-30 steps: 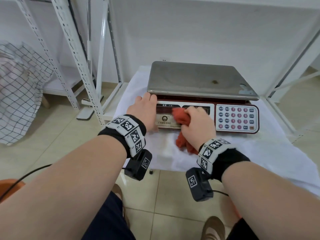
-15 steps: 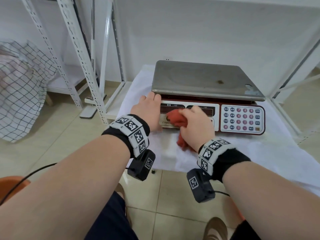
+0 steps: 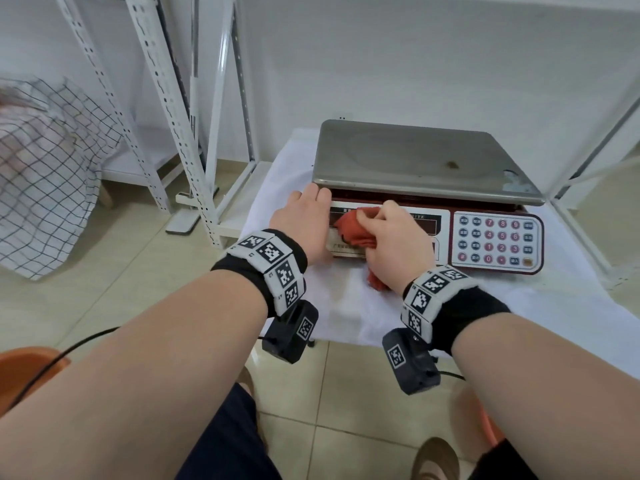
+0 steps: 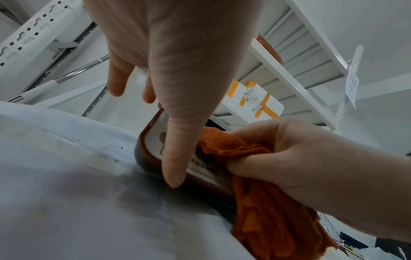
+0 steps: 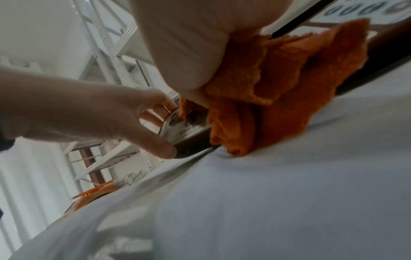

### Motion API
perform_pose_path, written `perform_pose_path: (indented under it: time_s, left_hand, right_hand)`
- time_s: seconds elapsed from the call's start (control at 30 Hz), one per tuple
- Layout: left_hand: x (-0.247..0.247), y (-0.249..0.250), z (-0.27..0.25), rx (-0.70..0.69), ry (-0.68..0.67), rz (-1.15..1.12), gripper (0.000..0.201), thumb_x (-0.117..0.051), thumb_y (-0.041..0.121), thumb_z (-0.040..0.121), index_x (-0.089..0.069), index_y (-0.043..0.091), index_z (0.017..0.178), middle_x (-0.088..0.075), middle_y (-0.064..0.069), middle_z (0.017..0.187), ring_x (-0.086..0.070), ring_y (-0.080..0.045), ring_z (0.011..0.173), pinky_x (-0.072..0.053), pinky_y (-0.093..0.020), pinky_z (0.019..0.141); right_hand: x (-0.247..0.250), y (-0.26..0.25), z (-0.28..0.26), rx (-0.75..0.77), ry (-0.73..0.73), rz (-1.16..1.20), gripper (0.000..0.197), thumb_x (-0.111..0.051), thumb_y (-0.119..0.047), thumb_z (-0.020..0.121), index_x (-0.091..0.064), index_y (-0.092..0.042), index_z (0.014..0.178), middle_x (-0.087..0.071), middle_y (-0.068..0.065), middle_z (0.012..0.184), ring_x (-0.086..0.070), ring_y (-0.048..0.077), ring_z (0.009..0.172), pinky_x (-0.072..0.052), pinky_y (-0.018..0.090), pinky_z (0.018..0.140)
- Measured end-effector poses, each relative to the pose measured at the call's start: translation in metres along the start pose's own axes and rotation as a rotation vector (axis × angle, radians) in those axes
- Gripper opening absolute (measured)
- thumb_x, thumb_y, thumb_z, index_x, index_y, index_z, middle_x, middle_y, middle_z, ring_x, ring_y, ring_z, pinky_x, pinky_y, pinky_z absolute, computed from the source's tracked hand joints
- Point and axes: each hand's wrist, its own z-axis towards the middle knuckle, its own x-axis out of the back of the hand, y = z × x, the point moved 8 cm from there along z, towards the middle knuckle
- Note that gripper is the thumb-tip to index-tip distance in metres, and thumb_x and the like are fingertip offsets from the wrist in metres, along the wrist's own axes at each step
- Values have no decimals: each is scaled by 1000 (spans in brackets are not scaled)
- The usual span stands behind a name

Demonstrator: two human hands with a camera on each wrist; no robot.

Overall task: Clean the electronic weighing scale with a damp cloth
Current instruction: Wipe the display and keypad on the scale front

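The electronic weighing scale (image 3: 415, 161) has a steel platter, a dark red body and a keypad (image 3: 495, 242), and stands on a table under a white sheet (image 3: 346, 306). My left hand (image 3: 301, 220) holds its front left corner, the thumb (image 4: 175, 158) pressed on the front panel and the fingers along the left side. My right hand (image 3: 391, 237) grips a bunched orange-red cloth (image 3: 349, 230) and presses it on the left part of the display panel. The cloth's tail (image 4: 266, 219) hangs down onto the sheet. In the right wrist view the cloth (image 5: 278, 88) covers the scale's front edge (image 5: 189, 140).
White metal shelving uprights (image 3: 162, 109) stand left of the table, and another white frame (image 3: 588, 209) stands at the right. A checked fabric (image 3: 45, 174) hangs at far left. An orange basin (image 3: 24, 368) sits on the tiled floor by my left arm. A brown spot (image 3: 451, 164) marks the platter.
My right hand has slid the cloth leftward along the display panel, closer to my left hand. The left hand has kept its hold on the corner.
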Motion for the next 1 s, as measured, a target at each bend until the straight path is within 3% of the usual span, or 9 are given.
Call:
perform_pose_path:
  time_s: [0.1,0.3,0.4,0.5,0.57,0.73,0.87,0.93,1.0]
  left_hand:
    - [0,0,0,-2,-1,-5,78,-85,37,57,-39,14,115,-40,-3,120,-42,-25,109,-45,-38,73]
    - [-1,-2,1,-6,4,-18,81,-86,37,55,-39,14,117,-40,-3,119,-42,-25,108,-46,-38,74]
    - [-1,-3,1,-5,7,-22,80,-86,36,55,-39,13,115,-40,-3,120,-42,-25,109,-45,-38,73]
    - [-1,-4,0,-5,15,-25,80,-86,38,56,-40,13,117,-41,-3,120,-43,-25,110,-48,-39,76]
    - [-1,-4,-1,-7,17,-24,83,-85,39,56,-40,13,120,-41,-2,121,-42,-25,111,-47,-40,78]
    - [-2,-4,0,-9,27,-31,84,-85,39,56,-39,13,122,-41,-3,120,-42,-25,111,-47,-40,78]
    - [-3,-5,0,-8,28,-36,84,-85,39,56,-40,12,121,-40,-2,121,-42,-25,112,-49,-41,79]
    - [-3,-6,-1,-10,26,-35,85,-85,40,56,-40,13,123,-40,-2,121,-42,-25,112,-49,-41,80]
    - [-3,-6,-1,-15,20,-42,85,-84,41,57,-39,13,124,-41,-3,120,-41,-25,112,-49,-41,80]
  right_hand:
    - [8,7,6,22,-58,-29,41,-52,-16,82,-60,-32,118,-47,0,100,-51,21,95,-48,33,73]
    - [17,24,15,-206,77,7,33,-53,-18,83,-64,-19,115,-52,10,107,-54,28,98,-45,34,80]
    - [4,-2,14,-67,22,-25,36,-56,-19,82,-61,-19,118,-49,9,103,-52,27,95,-46,34,73]
    - [-4,-13,13,57,-69,-20,36,-55,-18,80,-62,-28,114,-47,4,98,-51,24,91,-46,32,69]
    - [3,-4,15,33,-54,-4,36,-55,-19,80,-64,-31,113,-48,3,96,-53,23,91,-46,32,69]
    - [11,13,20,-141,64,6,34,-53,-18,81,-64,-22,113,-50,9,101,-53,27,93,-42,32,72]
    - [-3,-11,10,-20,-46,-24,43,-54,-19,82,-56,-27,124,-47,6,103,-50,24,94,-45,33,71]
    - [-6,-18,7,61,-110,-32,41,-53,-18,82,-58,-31,121,-46,3,100,-49,23,94,-47,34,72]
    - [-1,-12,11,45,-112,-13,40,-52,-17,81,-60,-34,116,-46,2,98,-51,23,92,-46,33,72]
